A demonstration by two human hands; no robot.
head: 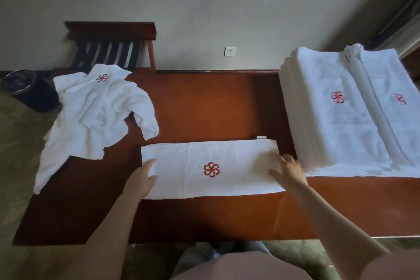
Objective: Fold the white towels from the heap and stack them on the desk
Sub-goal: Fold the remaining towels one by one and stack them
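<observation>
Head: L hand (143, 177), R hand (288, 171) flat on towel (191, 163) ends.

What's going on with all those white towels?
A person is folding towels on a desk. Both hands lie flat on one towel, already folded into a long strip. The left hand is at its left end and the right hand at its right end. A crumpled heap lies to the left, and folded stacks sit to the right.
</observation>
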